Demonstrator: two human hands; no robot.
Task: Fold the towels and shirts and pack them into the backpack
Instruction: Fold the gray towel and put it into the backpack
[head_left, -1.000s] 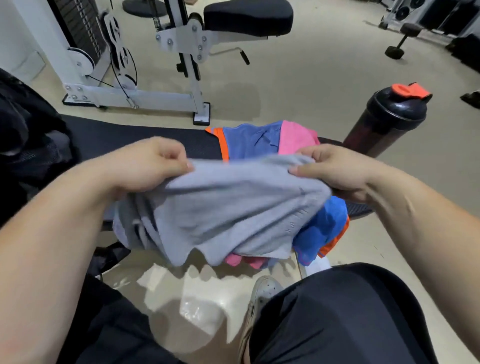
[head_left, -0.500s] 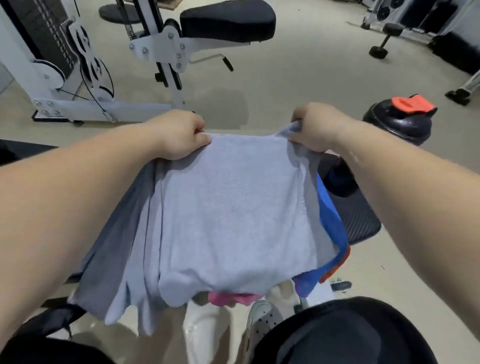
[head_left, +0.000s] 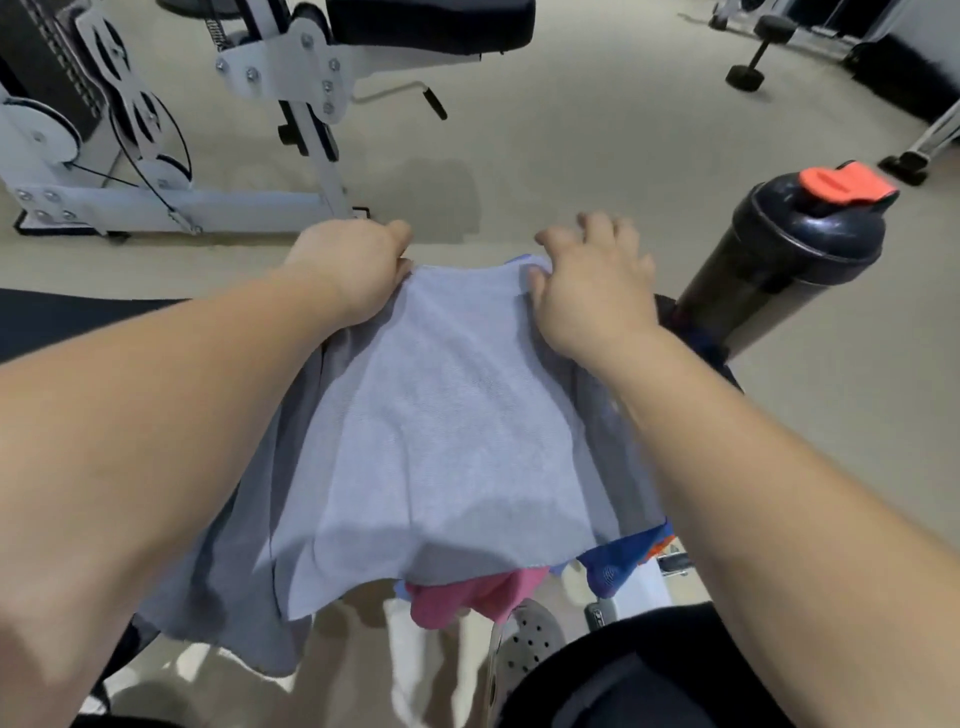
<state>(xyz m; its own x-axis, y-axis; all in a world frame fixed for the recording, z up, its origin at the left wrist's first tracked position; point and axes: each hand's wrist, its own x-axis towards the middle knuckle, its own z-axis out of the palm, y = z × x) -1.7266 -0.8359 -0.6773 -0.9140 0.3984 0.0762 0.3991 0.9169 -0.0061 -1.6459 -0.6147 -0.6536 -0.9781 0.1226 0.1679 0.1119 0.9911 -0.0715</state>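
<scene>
A light grey towel (head_left: 441, 415) lies spread over a pile of clothes on a black bench (head_left: 78, 322). My left hand (head_left: 353, 270) grips the towel's far left corner with curled fingers. At the far right corner my right hand (head_left: 592, 291) rests on the towel, thumb on the cloth and fingers spread past the edge. A darker grey cloth (head_left: 223, 571) hangs out from under the towel on the left. A pink cloth (head_left: 467, 592) and a blue shirt with orange trim (head_left: 618, 566) show below the towel's near edge. No backpack is in view.
A black shaker bottle with an orange cap (head_left: 779, 260) stands at the bench's right end, close to my right hand. A white gym machine (head_left: 156, 197) stands on the floor beyond the bench. My knee and a grey shoe (head_left: 524, 644) are below the pile.
Both hands carried the grey towel up and away from me and laid it flat over the pile. My right hand's fingers have opened from their grip on the far corner.
</scene>
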